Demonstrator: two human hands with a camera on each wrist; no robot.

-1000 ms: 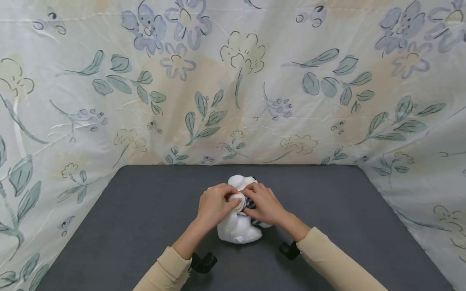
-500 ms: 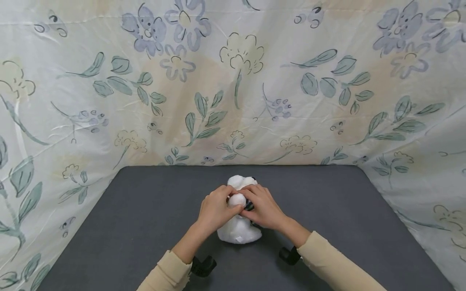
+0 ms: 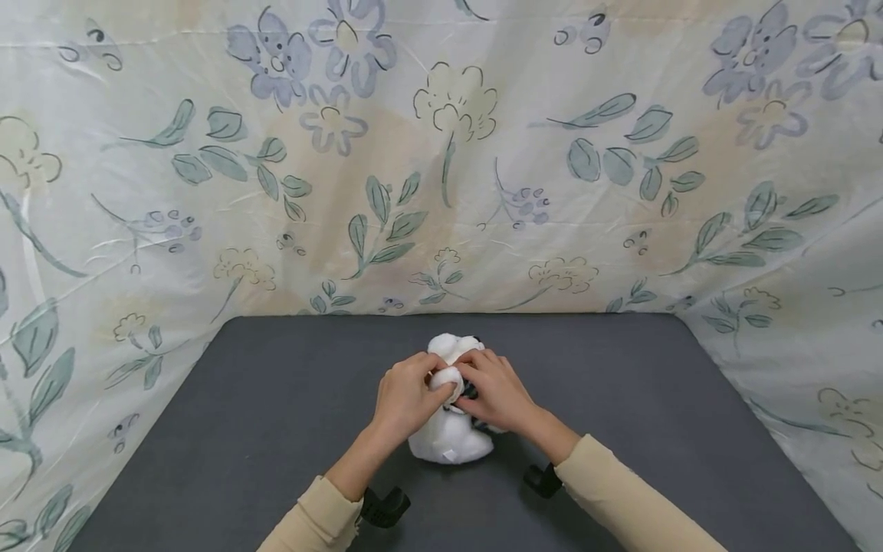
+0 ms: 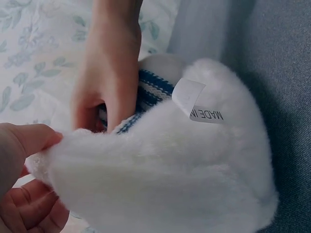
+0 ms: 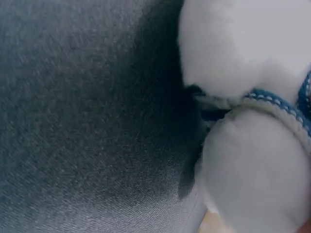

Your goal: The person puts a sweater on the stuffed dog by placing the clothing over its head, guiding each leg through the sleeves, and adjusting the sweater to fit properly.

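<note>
A white plush toy (image 3: 450, 443) lies on the dark table between both hands. It wears a blue-and-white striped knit garment (image 4: 150, 90), and a printed label (image 4: 189, 97) sticks out of its fur. My left hand (image 3: 407, 395) pinches a rounded white part of the toy between thumb and fingers. My right hand (image 3: 500, 395) has its thumb and fingers curled at the knit beside that part, holding the toy there. In the right wrist view, two white rounded parts and the striped edging (image 5: 277, 99) fill the right side; the right fingers are mostly hidden.
The dark grey table (image 3: 290, 414) extends around the toy. Floral cloth (image 3: 441, 192) hangs behind the table and along both sides. Black wrist-worn devices (image 3: 386, 507) sit under the forearms, close above the tabletop.
Both hands stay at the same place on the toy. The white part between them has turned slightly under the fingers, and the fingertips have shifted a little.
</note>
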